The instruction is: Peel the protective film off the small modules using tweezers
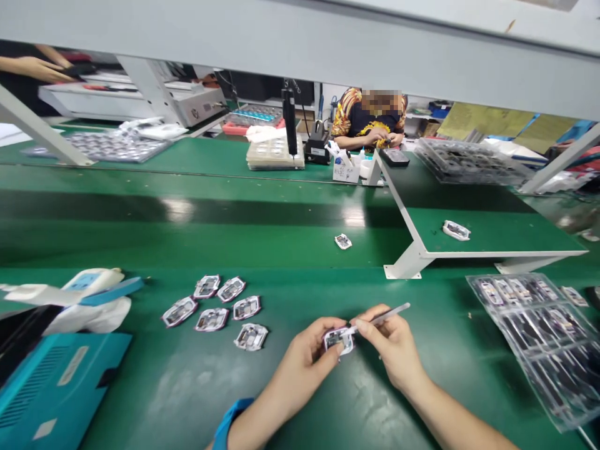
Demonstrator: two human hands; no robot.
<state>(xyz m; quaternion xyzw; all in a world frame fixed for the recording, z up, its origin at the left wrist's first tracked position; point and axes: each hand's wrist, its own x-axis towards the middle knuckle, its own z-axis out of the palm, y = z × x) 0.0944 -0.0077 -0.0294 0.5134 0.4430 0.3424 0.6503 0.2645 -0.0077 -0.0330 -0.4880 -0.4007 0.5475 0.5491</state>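
Observation:
Between the thumb and fingers of my left hand (312,353) is a small watch-like case (345,343), its open side with the inner parts facing up. My right hand (391,340) is closed around a thin pale stick-like tool (394,312), slanting down to the left. The tool's tip meets the upper rim of the case; the exact contact is too small to make out. A blue band circles my left wrist. Left of my hands, several similar cases (212,319) lie loose on the green bench (300,406).
A clear compartment tray (529,350) with parts lies at right. A raised green shelf (506,234) holds one case (456,230). A teal machine (60,381) stands at left. A black electric screwdriver (289,122) hangs ahead. A co-worker (370,122) sits across the bench.

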